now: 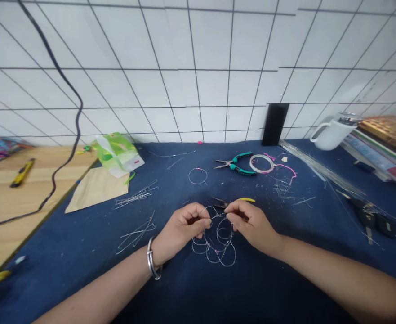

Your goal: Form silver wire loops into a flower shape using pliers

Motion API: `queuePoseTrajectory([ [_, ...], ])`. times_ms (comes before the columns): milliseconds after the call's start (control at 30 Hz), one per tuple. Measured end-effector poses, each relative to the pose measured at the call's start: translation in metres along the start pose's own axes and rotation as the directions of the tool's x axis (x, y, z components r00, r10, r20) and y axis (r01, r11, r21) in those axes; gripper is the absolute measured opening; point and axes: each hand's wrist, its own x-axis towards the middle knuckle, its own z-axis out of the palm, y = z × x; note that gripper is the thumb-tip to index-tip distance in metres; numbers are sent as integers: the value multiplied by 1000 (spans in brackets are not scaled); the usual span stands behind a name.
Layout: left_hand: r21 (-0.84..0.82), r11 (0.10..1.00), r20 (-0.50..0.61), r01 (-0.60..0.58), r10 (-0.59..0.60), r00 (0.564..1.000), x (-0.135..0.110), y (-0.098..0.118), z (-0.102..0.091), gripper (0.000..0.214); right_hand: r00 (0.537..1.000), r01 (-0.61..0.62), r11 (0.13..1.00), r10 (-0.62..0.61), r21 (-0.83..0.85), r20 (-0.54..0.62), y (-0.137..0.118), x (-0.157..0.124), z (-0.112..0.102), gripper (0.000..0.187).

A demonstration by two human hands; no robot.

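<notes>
Between my hands is a looped wire piece (227, 261), made of several thin silver rings with small pink ties or beads. My left hand (188, 223), with a silver bangle (151, 258) at the wrist, pinches its upper left side between thumb and fingers. On the upper right side my right hand (250, 223) pinches the wire the same way. Just behind the fingers lie pliers with a yellow handle (246, 200), partly hidden by my right hand. Farther back a single wire ring (198, 176) with a pink spot rests on the blue cloth.
Teal-handled pliers (241, 164) and a white ring-shaped roll (261, 164) lie at the back. Bent wires (137, 195) sit left, wire offcuts (285, 191) right. Keys (368, 220), a white mug (331, 132) and a black upright slab (275, 124) stand or lie rightward. A yellow cutter (22, 173) is far left.
</notes>
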Motion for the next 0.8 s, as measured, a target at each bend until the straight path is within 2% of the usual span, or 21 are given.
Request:
queuePoseTrajectory([
  [100,8,1000,17,-3,3,1000,0,0,0,6,998,63,993,-65,-100,-18,0,0,0,7],
  [233,41,999,18,-20,19,1000,-1,0,2,6,975,213,953,-220,-216,-10,1,0,-1,9],
  [467,76,996,30,-44,41,999,-1,1,3,7,921,385,881,-387,-275,52,6,1,-2,12],
  [633,41,999,72,7,-10,997,-1,0,3,7,934,336,881,-356,-334,0,4,0,-4,11],
  [800,48,998,82,50,-53,995,-2,6,4,6,946,302,885,-323,-353,1,4,-2,-2,10],
])
